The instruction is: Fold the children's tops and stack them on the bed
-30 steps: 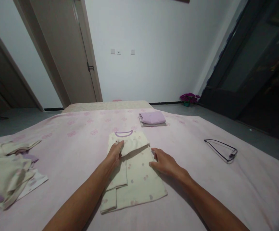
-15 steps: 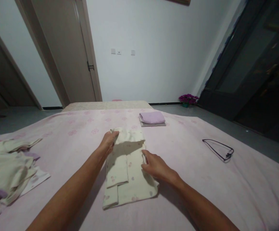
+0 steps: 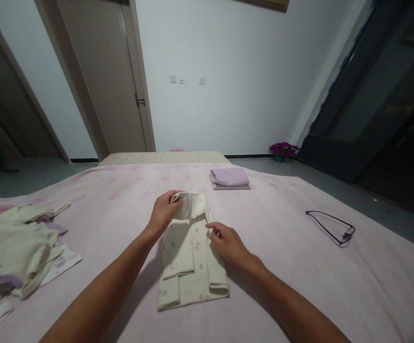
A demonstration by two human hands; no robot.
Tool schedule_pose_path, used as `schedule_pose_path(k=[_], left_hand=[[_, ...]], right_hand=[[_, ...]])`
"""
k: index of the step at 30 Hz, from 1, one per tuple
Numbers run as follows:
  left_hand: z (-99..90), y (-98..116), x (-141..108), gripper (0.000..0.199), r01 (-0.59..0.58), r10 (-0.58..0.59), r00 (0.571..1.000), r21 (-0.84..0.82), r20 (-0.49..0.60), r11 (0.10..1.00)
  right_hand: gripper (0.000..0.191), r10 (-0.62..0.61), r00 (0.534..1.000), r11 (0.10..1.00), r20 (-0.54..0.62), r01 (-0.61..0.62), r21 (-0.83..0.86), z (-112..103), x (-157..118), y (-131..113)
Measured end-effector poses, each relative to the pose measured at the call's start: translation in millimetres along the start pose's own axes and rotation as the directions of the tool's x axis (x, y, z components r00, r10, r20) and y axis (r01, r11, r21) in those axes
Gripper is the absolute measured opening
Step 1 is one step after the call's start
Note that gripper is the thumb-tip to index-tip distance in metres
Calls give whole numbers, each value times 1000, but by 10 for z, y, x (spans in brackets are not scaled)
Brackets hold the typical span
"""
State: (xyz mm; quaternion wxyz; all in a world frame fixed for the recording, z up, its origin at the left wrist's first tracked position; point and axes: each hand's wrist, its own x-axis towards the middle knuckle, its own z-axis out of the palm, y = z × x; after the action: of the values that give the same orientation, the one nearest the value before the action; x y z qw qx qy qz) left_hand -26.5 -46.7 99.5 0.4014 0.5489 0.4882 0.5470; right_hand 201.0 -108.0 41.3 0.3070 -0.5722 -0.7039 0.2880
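The shirt (image 3: 200, 255) on the bed (image 3: 271, 233) has its sides folded in, far end not flat. The right hand (image 3: 230, 244) curls at its edge (whether pinching, I can't tell); the left hand (image 3: 164, 210) pinches its far end. Clothes (image 3: 10, 252) lie rumpled leftward; beyond, purple cloth (image 3: 231, 176) sits folded.

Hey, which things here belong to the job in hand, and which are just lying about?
Part of the job:
Cream spotted fabric garment, left hand gripping it, right hand at its edge
Probably the rumpled cream-and-purple clothes pile and the folded lilac cloth

Apparently just lying about:
Thin black-framed eyeglasses
Bushy purple potted flowers
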Motion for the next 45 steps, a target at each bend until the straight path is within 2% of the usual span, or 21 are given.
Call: schedule_pose_path(k=[2,5,9,15,19,22,27,30,34,37,41,45], left_hand=[[32,12,-103,25,-118,112,992,146,49,982],[114,66,-253,27,-256,229,965,286,127,923],[245,146,-411,32,-337,272,937,360,219,870],[385,150,-550,41,-355,236,922,424,308,833],[492,100,-629,44,-386,200,903,512,381,767],[595,17,-723,42,-463,181,854,553,489,693],[726,-159,-910,33,-567,63,747,584,662,580],[752,-243,-991,23,-598,31,722,601,691,531],[759,-327,-1033,16,-643,63,708,605,704,469],[745,-312,-1023,14,-673,65,691,608,720,421],[685,-190,-983,15,-711,65,664,602,745,365],[616,-172,-987,10,-781,49,582,541,812,310]], right_hand=[[36,5,995,992,-101,8,127,-80,252,154],[33,14,988,970,-152,24,240,-152,672,327],[29,0,997,951,-79,25,307,-95,1065,376],[28,-72,994,896,80,29,443,87,1217,291],[33,-51,995,852,91,-4,524,124,1279,292],[35,7,998,840,59,-38,541,129,1325,336],[34,81,995,873,-58,-43,486,144,1385,430],[34,85,991,910,-103,-34,414,165,1447,486],[31,91,982,955,-164,-39,293,186,1575,564],[27,114,975,978,-191,-76,194,196,1663,600],[23,153,964,988,-217,-148,40,203,1716,598],[20,152,964,978,-219,-179,-107,196,1693,562]])
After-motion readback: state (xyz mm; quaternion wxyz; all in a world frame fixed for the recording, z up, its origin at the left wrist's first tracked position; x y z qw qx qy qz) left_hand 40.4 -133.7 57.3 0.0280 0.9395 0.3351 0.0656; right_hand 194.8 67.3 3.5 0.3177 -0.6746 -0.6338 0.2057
